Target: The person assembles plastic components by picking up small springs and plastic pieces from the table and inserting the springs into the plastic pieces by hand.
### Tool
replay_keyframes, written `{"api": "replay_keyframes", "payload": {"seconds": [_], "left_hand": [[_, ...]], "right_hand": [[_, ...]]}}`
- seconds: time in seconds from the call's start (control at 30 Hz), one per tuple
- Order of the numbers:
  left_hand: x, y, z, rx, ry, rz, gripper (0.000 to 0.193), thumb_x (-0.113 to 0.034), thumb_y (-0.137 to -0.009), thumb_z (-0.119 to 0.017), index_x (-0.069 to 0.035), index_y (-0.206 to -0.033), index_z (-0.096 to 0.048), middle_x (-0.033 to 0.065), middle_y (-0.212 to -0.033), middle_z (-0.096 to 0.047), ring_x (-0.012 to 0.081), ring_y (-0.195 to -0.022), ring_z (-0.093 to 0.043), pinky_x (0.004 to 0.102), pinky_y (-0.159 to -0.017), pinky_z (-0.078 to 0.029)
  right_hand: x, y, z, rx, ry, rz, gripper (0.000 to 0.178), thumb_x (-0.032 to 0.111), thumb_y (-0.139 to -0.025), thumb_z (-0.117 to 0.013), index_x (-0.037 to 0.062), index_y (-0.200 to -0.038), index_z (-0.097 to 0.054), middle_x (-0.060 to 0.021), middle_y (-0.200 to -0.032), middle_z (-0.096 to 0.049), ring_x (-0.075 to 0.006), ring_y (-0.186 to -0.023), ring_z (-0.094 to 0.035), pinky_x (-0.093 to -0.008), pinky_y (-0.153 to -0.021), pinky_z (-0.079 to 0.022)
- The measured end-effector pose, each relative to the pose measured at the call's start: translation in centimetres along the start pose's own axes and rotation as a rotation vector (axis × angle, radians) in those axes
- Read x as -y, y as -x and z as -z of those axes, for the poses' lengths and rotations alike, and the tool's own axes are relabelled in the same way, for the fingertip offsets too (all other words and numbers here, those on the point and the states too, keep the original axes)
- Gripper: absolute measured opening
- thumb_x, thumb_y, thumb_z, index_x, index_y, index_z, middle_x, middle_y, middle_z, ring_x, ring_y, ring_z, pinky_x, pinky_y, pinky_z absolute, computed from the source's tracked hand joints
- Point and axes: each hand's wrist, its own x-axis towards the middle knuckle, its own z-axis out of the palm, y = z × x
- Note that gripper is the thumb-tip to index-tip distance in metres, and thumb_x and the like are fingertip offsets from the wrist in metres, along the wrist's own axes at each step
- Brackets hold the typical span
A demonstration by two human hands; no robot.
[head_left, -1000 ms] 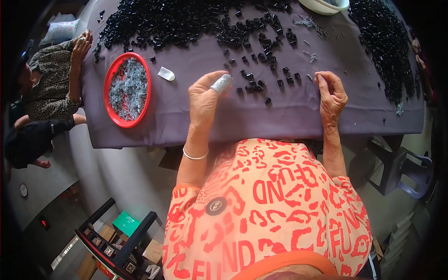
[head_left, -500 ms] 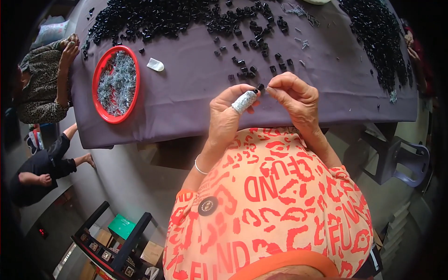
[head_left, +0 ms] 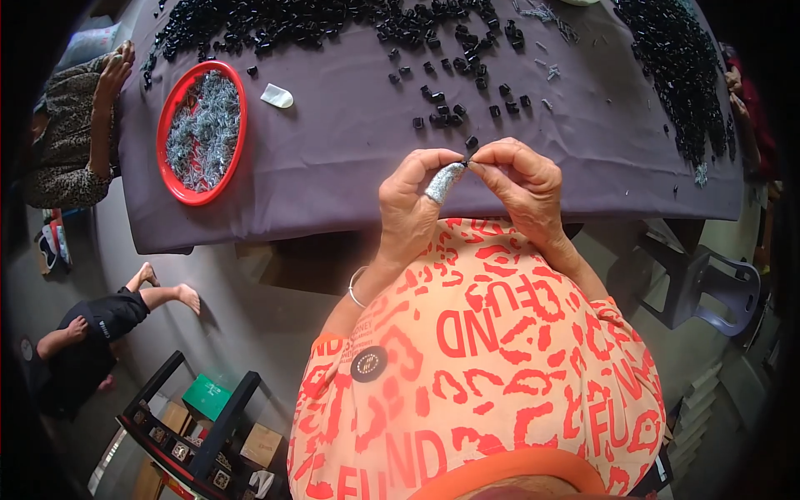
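Note:
My left hand is closed, thumb and forefinger pinching a small black plastic part over the near edge of the table. A silvery-grey wrap covers its thumb. My right hand meets it from the right, thumb and forefinger pressed together at the same part. Whatever tiny piece the right fingertips grip is hidden. Beyond the hands lie several loose black parts. To the left stands a red oval tray holding many small grey metal pieces.
A purple-grey cloth covers the table. Heaps of black parts lie along the far side and the right. A white tab rests by the tray. Other people sit at left and right; a grey plastic chair stands at right.
My right fingertips have closed in on the left ones, meeting at the black part. The left thumb has tilted over. The view has shifted slightly, and a person on the left has moved their legs.

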Motion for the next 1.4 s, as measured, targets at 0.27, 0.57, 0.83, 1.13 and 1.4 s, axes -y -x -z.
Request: {"api": "replay_keyframes", "payload": {"seconds": [0.27, 0.57, 0.83, 1.13, 1.4], "left_hand": [[0.3, 0.4, 0.5, 0.024, 0.152, 0.199, 0.013, 0.001, -0.086, -0.059, 0.001, -0.099, -0.062, 0.0000, -0.086, -0.060, 0.0060, -0.079, -0.054, 0.0197, -0.071, -0.045], [1.3, 0.5, 0.6, 0.052, -0.082, 0.025, 0.013, -0.001, -0.088, -0.056, 0.000, -0.100, -0.062, -0.0010, -0.089, -0.061, 0.0047, -0.083, -0.053, 0.0183, -0.075, -0.043], [1.4, 1.0, 0.7, 0.031, 0.218, 0.342, 0.011, -0.002, -0.088, -0.058, 0.001, -0.098, -0.061, 0.0018, -0.086, -0.061, 0.0069, -0.079, -0.055, 0.0196, -0.070, -0.045], [1.7, -0.5, 1.7, 0.000, 0.531, 0.371, 0.014, -0.007, -0.087, -0.061, 0.000, -0.099, -0.061, 0.0045, -0.087, -0.063, 0.0101, -0.076, -0.058, 0.0232, -0.070, -0.048], [2.1, -0.7, 2.0, -0.014, 0.622, 0.352, 0.014, -0.006, -0.087, -0.060, 0.000, -0.100, -0.061, 0.0052, -0.087, -0.064, 0.0105, -0.077, -0.059, 0.0236, -0.070, -0.048]], "right_hand": [[-0.7, 0.8, -0.8, -0.020, 0.103, 0.020, 0.011, -0.006, -0.077, -0.066, -0.0023, -0.087, -0.063, -0.0067, -0.082, -0.064, -0.0123, -0.074, -0.058, -0.0231, -0.065, -0.045], [-1.1, 0.6, -0.5, 0.025, 0.355, 0.202, 0.012, -0.008, -0.076, -0.064, -0.0023, -0.086, -0.062, -0.0100, -0.080, -0.064, -0.0158, -0.070, -0.060, -0.0247, -0.062, -0.047], [-0.8, 1.0, -0.6, 0.071, 0.264, 0.037, 0.017, -0.008, -0.076, -0.064, -0.0011, -0.092, -0.063, -0.0086, -0.082, -0.063, -0.0144, -0.070, -0.059, -0.0240, -0.063, -0.047], [-3.3, -1.9, 0.4, 0.068, 0.782, 0.360, 0.027, -0.009, -0.074, -0.064, 0.0022, -0.099, -0.062, -0.0094, -0.090, -0.056, -0.0208, -0.079, -0.057, -0.0291, -0.067, -0.048], [-3.3, -2.1, 1.0, -0.028, 0.388, 0.098, 0.017, -0.004, -0.080, -0.064, 0.0022, -0.095, -0.061, -0.0039, -0.090, -0.059, -0.0076, -0.070, -0.055, -0.0195, -0.061, -0.044]]}}
